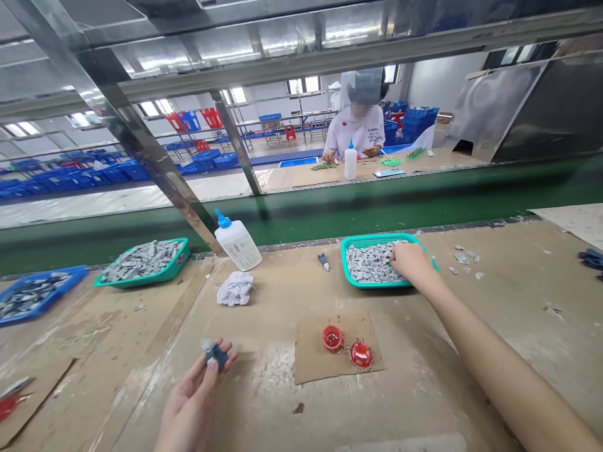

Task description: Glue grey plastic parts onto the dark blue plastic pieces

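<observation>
My left hand [193, 389] is raised near the bottom of the view, pinching a small dark blue-grey piece [217, 355] between thumb and fingers. My right hand [412, 262] reaches forward and rests on a heap of small grey pieces [370, 263] in a teal plastic basket [377, 239]. Its fingertips are hidden among the pieces. Between my hands, two red lids or shallow cups [332, 338] lie on a piece of brown cardboard [330, 370].
A white glue bottle [237, 242] with a blue cap, crumpled paper [235, 289], a teal tray [141, 282] and a blue tray [32, 295] stand on the worn bench. A green conveyor belt [301, 213] runs behind them. A co-worker [353, 132] sits beyond it.
</observation>
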The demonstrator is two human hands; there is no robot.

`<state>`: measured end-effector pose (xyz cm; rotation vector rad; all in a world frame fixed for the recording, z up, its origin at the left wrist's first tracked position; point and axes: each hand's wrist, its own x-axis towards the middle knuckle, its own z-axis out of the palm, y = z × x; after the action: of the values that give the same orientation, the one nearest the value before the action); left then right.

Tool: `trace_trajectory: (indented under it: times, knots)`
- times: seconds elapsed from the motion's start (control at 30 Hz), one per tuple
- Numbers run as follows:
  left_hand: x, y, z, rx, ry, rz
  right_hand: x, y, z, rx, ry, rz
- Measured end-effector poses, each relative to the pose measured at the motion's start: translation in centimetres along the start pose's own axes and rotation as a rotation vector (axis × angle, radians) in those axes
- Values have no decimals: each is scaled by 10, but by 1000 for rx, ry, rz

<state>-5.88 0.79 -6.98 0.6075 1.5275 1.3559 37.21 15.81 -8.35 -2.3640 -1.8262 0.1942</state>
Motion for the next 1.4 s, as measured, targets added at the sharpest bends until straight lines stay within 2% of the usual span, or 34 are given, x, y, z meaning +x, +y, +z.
trace_trajectory:
  times: [0.17, 0.23, 0.3, 0.37, 0.47, 0.5, 0.53, 0.6, 0.67, 0.77, 0.8, 0.87, 0.93, 1.0, 1.1, 1.2, 1.3, 1.4]
  knots:
    - [23, 4, -23, 313, 39, 177, -6, -7, -3, 89, 89, -12]
    - [38, 8, -30, 523, 73, 270, -14, -3, -9, 165, 151, -44]
    - [53, 15, -32, 773, 72, 426, -30, 3, -15, 241, 189, -81]
    - [66, 22, -23, 949, 41, 672, -55, 9, -20, 382, 170, -138]
    - [76, 33, 16, 1020, -17, 1021, -104, 12, -18, 817, -3, -168]
    - [77, 36, 35, 1032, -66, 1093, -120, 10, -14, 963, -72, -129]
    - [79, 39, 57, 1040, -173, 1139, -136, 7, -8, 1075, -127, -76]
    - [82, 41, 106, 1022, -545, 1150, -162, 0, 5, 1189, -183, 24]
    - [88, 38, 154, 1016, -752, 1149, -182, -8, 17, 1249, -205, 73]
    - [101, 30, 208, 983, -936, 1096, -202, -15, 26, 1335, -206, 120]
    - [105, 27, 219, 964, -967, 1067, -207, -16, 27, 1353, -206, 137]
    - [111, 23, 230, 915, -987, 1002, -214, -16, 25, 1364, -208, 156]
    - [112, 22, 227, 842, -956, 940, -217, -15, 23, 1364, -218, 151]
    - [106, 22, 214, 741, -880, 890, -218, -17, 22, 1371, -216, 156]
    - [84, 23, 181, 543, -694, 819, -214, -25, 22, 1391, -205, 186]
    - [50, 24, 139, 350, -510, 744, -209, -37, 24, 1405, -210, 181]
    - [18, 23, 101, 50, -428, 513, -204, -44, 29, 1410, -191, 130]
    - [-3, 18, 74, -225, -366, 270, -200, -45, 33, 1409, -184, 99]
